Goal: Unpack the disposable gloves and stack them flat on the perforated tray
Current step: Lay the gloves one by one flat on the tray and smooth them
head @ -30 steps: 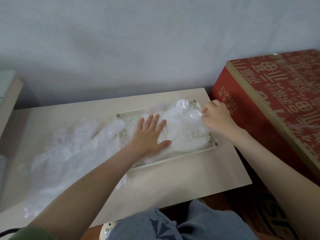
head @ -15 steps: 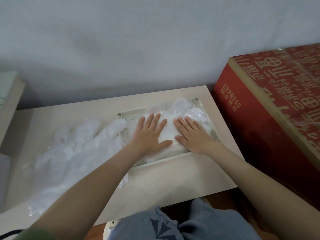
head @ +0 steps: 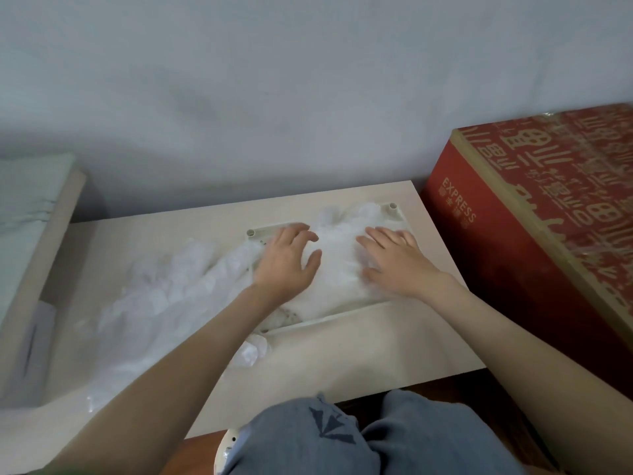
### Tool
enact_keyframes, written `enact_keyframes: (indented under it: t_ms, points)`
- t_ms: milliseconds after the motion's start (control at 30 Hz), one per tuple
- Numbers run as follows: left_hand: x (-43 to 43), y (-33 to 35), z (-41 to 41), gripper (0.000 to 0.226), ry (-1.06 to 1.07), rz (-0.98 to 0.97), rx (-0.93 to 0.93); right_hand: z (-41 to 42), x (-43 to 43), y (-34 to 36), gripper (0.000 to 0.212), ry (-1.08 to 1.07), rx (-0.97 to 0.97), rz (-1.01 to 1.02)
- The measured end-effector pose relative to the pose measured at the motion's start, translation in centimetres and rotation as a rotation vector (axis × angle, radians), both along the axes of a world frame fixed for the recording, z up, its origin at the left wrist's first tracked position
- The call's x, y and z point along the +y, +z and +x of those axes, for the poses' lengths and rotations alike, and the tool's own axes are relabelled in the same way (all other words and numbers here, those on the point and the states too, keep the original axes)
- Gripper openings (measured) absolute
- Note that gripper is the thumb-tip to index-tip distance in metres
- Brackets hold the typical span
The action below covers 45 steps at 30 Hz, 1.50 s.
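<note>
A pale perforated tray (head: pixel 390 210) lies on the small table, toward its far right. A heap of thin clear disposable gloves (head: pixel 337 269) covers most of the tray. My right hand (head: pixel 394 260) rests palm down on the right side of the heap, fingers straight. My left hand (head: pixel 286 264) lies on the heap's left part, its fingers slightly bent over the tray's far left rim. A large loose mass of clear plastic gloves (head: pixel 150 299) spreads over the table to the left of the tray.
The light wooden table (head: pixel 376 347) ends just beyond the tray on the right, where a big red box (head: pixel 548 241) stands against it. A shelf edge with pale cloth (head: pixel 30 214) is at the left. My knees in blue trousers (head: pixel 342 440) are below the table's near edge.
A second ago my right hand was at the tray's far right corner; it came down flat on the heap. My left hand has shifted left and back, its fingers bending.
</note>
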<state>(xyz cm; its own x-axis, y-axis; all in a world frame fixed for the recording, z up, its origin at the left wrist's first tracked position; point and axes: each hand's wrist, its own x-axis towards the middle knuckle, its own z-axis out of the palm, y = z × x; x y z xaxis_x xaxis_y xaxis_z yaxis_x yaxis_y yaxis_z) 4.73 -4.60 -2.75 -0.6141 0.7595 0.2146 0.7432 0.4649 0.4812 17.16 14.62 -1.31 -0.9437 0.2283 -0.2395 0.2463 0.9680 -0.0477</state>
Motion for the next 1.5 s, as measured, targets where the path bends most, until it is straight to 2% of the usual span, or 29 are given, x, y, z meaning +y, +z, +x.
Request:
enact_keyframes:
  t_ms: [67, 100, 200, 267, 433, 467, 533, 667, 800, 933, 1000, 1100, 1167, 1267, 1300, 1367, 1500]
  points:
    - [-1.7, 0.8, -0.4, 0.038, 0.094, 0.099, 0.159, -0.5, -1.1, 1.1, 0.06, 0.026, 0.013, 0.001]
    - [-2.6, 1.1, -0.6, 0.035, 0.159, 0.084, 0.183, -0.8, -1.6, 1.6, 0.059, 0.045, 0.01, -0.005]
    - [-6.1, 2.3, -1.3, 0.028, 0.351, -0.168, 0.076, -2.0, -3.8, 2.5, 0.06, 0.129, -0.018, -0.033]
    - [-8.7, 2.7, -2.0, 0.033, 0.418, -0.338, 0.018, -2.9, -5.4, 3.0, 0.06, 0.155, -0.037, -0.097]
    - [-14.8, 2.7, -2.5, 0.073, 0.42, -0.665, -0.17, -5.1, -9.6, 4.3, 0.055, 0.102, -0.075, -0.341]
    - [-15.7, 2.5, -2.4, 0.074, 0.418, -0.691, -0.201, -5.4, -10.3, 4.4, 0.052, 0.11, -0.084, -0.347]
    - [-16.6, 2.1, -2.3, 0.061, 0.387, -0.7, -0.237, -5.7, -11.2, 4.7, 0.048, 0.117, -0.094, -0.359]
    - [-17.2, 1.1, -1.6, 0.017, 0.395, -0.582, -0.24, -6.0, -12.4, 5.2, 0.041, 0.123, -0.087, -0.369]
    - [-17.4, 0.3, -1.2, 0.01, 0.428, -0.511, -0.233, -5.9, -13.1, 5.2, 0.036, 0.101, -0.093, -0.408]
    - [-17.7, -0.2, -1.2, 0.016, 0.444, -0.499, -0.19, -5.8, -13.4, 5.2, 0.033, 0.092, -0.102, -0.433]
    - [-17.6, 0.0, -1.3, 0.01, 0.459, -0.415, -0.163, -5.7, -13.5, 5.1, 0.028, 0.069, -0.069, -0.477]
    - [-16.6, 1.7, -1.4, 0.011, 0.459, -0.224, -0.103, -5.7, -13.7, 5.6, 0.032, -0.045, -0.006, -0.703]
    - [-15.5, 3.4, -1.2, 0.013, 0.422, -0.077, -0.063, -5.9, -14.2, 5.9, 0.049, -0.11, -0.04, -0.991]
    - [-13.2, 5.8, -0.3, 0.011, 0.288, 0.144, -0.051, -6.2, -14.7, 5.5, 0.088, -0.126, -0.115, -1.381]
    - [-12.5, 6.4, 0.1, 0.011, 0.24, 0.181, -0.062, -6.2, -14.9, 5.3, 0.09, -0.11, -0.121, -1.472]
    - [-10.9, 7.1, 0.8, 0.015, 0.148, 0.227, -0.095, -6.3, -15.0, 5.2, 0.08, -0.093, -0.061, -1.617]
    - [-8.4, 8.0, 1.8, 0.02, -0.007, 0.374, -0.204, -5.9, -13.6, 6.0, 0.041, -0.193, 0.228, -1.843]
